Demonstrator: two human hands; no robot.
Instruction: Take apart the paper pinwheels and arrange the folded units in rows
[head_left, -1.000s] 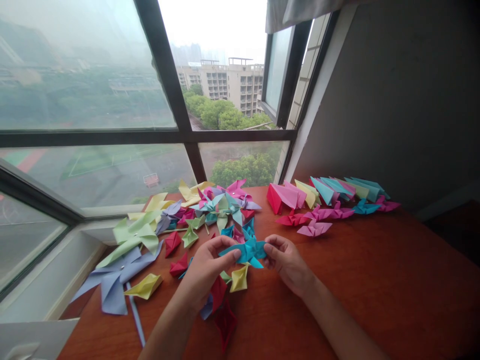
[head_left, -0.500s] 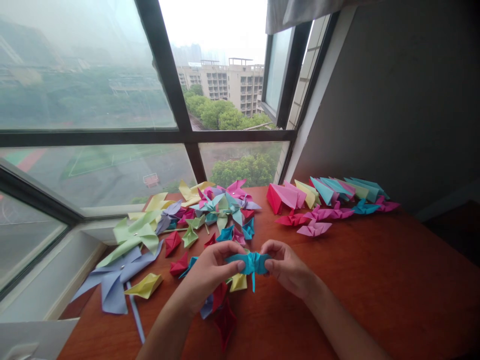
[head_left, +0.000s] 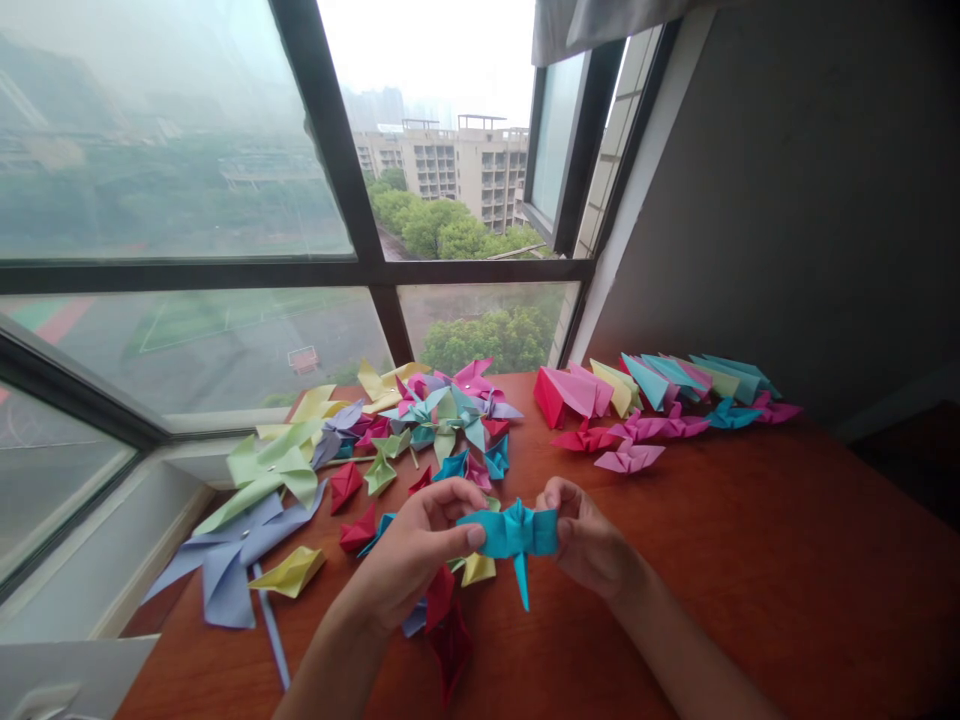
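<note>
Above the table I have a blue origami crane (head_left: 519, 532), its wings spread sideways and a thin point hanging down toward me. My left hand (head_left: 439, 535) pinches the left wing between thumb and fingers. At the right wing's edge is my right hand (head_left: 589, 540), closed with thumb and index finger by the wing tip; part of that grip is hidden behind the paper. Beneath my left wrist lie a dark red folded paper piece (head_left: 451, 650) and a yellow one (head_left: 478, 569), both partly covered by the hand and arm.
Paper pinwheels (head_left: 276, 470) and small folded pieces crowd the left of the brown table (head_left: 750, 580). Folded paper planes (head_left: 577, 390) stand in a row at the back right, with paper cranes (head_left: 630, 456) before them. A window frame (head_left: 480, 273) rises behind the table.
The crane has shifted slightly right and tilted, so its wings look wider and its hanging point longer. My right hand has moved a little to the right with the wing.
</note>
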